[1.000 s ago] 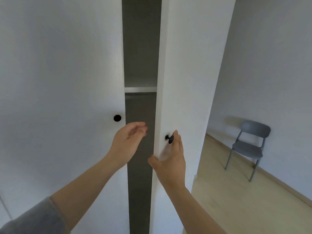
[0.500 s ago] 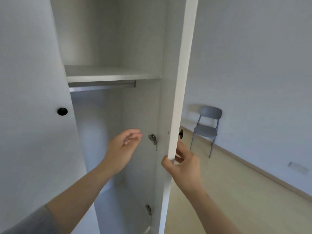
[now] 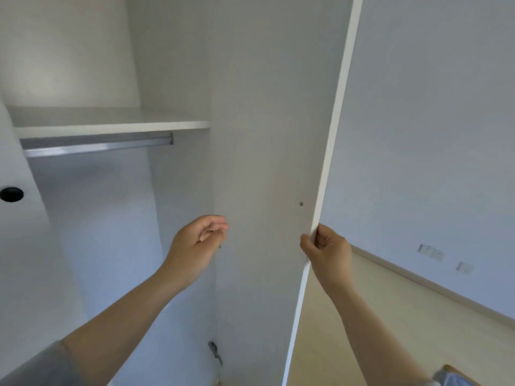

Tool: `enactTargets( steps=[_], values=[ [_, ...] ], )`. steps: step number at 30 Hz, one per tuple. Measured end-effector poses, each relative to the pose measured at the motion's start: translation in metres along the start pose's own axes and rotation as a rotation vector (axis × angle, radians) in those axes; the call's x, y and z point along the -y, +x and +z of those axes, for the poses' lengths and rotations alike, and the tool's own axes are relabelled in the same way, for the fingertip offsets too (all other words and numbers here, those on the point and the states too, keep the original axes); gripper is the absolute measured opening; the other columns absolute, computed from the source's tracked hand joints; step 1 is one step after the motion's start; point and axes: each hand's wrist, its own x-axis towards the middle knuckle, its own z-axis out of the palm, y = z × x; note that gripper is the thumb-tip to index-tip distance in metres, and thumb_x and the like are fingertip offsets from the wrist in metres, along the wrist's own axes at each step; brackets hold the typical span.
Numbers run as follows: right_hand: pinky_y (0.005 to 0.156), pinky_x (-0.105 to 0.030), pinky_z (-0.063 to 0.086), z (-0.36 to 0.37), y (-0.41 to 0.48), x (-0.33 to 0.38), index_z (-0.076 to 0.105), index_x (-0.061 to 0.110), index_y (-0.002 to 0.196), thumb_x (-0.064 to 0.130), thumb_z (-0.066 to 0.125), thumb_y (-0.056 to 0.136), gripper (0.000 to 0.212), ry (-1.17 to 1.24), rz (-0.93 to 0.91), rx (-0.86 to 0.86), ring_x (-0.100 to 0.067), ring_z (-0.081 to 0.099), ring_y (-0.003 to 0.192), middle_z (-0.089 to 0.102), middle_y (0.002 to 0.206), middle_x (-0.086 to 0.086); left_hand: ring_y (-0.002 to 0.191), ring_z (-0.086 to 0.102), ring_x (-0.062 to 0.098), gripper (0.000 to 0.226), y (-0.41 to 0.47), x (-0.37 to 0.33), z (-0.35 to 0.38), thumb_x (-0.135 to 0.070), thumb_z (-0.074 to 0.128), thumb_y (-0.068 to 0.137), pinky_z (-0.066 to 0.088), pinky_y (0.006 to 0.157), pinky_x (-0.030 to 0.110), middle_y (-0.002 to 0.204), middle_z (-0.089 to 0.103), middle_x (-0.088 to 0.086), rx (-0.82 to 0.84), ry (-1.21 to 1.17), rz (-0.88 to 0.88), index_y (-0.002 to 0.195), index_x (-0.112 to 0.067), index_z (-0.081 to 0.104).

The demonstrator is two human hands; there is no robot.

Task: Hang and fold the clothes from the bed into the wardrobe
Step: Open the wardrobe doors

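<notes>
The white wardrobe stands in front of me with its right door (image 3: 267, 162) swung wide, its inner face toward me. My right hand (image 3: 327, 252) grips the free edge of that door, thumb on the inside and fingers wrapped round the outside. My left hand (image 3: 199, 243) hovers in the opening with loosely curled fingers and holds nothing. Inside, a shelf (image 3: 111, 126) runs across, and a metal hanging rail (image 3: 94, 147) sits just under it. The space below the rail holds no clothes. The bed's clothes are out of view.
The left door (image 3: 16, 246) with its black knob (image 3: 11, 194) is at the far left. A door hinge (image 3: 216, 352) shows low on the side wall. Pale wooden floor (image 3: 390, 330) and a grey wall with sockets (image 3: 430, 252) lie to the right.
The right door has swung from a narrow gap to wide open. My right hand went from its knob to gripping its edge. The view turned, so the grey chair is out of sight.
</notes>
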Motion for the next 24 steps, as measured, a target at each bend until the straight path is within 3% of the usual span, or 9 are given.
enactTargets(
  steps=[8,11,12,13,14,16,21,24],
  values=[
    [0.044,-0.020,0.020,-0.022,0.043,-0.022,0.034,0.006,0.063,0.010,0.061,0.086,0.036,-0.094,0.054,-0.145,-0.009,0.023,0.050,0.028,0.055,0.004,0.099,0.067,0.007,0.019,0.004,0.007,0.013,-0.016,0.059,0.094,0.050,0.099,0.040,0.103,0.072,-0.012,0.052,0.012,0.003,0.109,-0.025,0.067],
    [0.053,-0.024,0.033,-0.017,0.039,-0.021,0.045,0.012,0.067,0.014,0.058,0.088,0.025,-0.172,0.068,-0.189,-0.011,0.039,0.053,0.042,0.059,0.003,0.098,0.068,0.007,0.021,0.008,0.011,0.011,-0.014,0.058,0.094,0.050,0.098,0.040,0.103,0.072,-0.013,0.052,0.008,0.004,0.106,-0.028,0.067],
    [0.062,-0.027,0.041,-0.014,0.034,-0.019,0.057,0.014,0.079,0.015,0.058,0.089,0.010,-0.175,0.078,-0.210,-0.012,0.052,0.065,0.052,0.072,0.004,0.099,0.068,0.007,0.021,0.009,0.012,0.009,-0.014,0.058,0.094,0.050,0.099,0.041,0.103,0.072,-0.012,0.053,0.008,0.004,0.106,-0.028,0.066],
    [0.073,-0.029,0.045,-0.010,0.026,-0.016,0.062,0.018,0.098,0.015,0.059,0.089,0.010,-0.171,0.079,-0.245,-0.014,0.058,0.082,0.055,0.090,0.008,0.100,0.068,0.007,0.021,0.010,0.013,0.008,-0.013,0.058,0.094,0.049,0.099,0.041,0.103,0.072,-0.012,0.054,0.007,0.003,0.106,-0.028,0.066],
    [0.080,-0.029,0.046,-0.006,0.018,-0.013,0.059,0.022,0.115,0.015,0.060,0.089,0.027,-0.161,0.063,-0.292,-0.013,0.057,0.094,0.050,0.104,0.013,0.101,0.067,0.007,0.021,0.011,0.014,0.006,-0.013,0.057,0.094,0.049,0.099,0.042,0.104,0.072,-0.012,0.056,0.007,0.001,0.106,-0.028,0.066],
    [0.081,-0.023,0.046,0.002,0.001,-0.006,0.053,0.030,0.122,0.014,0.060,0.087,0.038,-0.102,-0.014,-0.345,-0.008,0.055,0.097,0.048,0.110,0.017,0.102,0.066,0.008,0.021,0.012,0.017,0.004,-0.013,0.058,0.094,0.049,0.099,0.042,0.104,0.072,-0.011,0.056,0.008,-0.002,0.106,-0.028,0.066],
    [0.064,-0.011,0.046,0.039,-0.024,0.023,0.064,0.032,0.100,0.012,0.059,0.089,0.023,-0.001,-0.074,0.006,-0.005,0.063,0.076,0.065,0.082,0.015,0.097,0.068,0.009,0.022,0.011,0.026,-0.016,-0.011,0.055,0.094,0.049,0.099,0.043,0.103,0.073,-0.012,0.035,-0.013,-0.009,0.107,-0.024,0.067],
    [0.062,-0.011,0.046,0.072,-0.031,0.038,0.067,0.028,0.098,0.012,0.059,0.090,0.020,0.075,-0.046,0.077,-0.003,0.062,0.074,0.066,0.079,0.014,0.103,0.066,0.012,0.020,0.010,0.034,-0.040,-0.014,0.056,0.094,0.048,0.100,0.043,0.104,0.072,-0.013,-0.010,0.001,-0.014,0.103,-0.029,0.067]
  ],
)
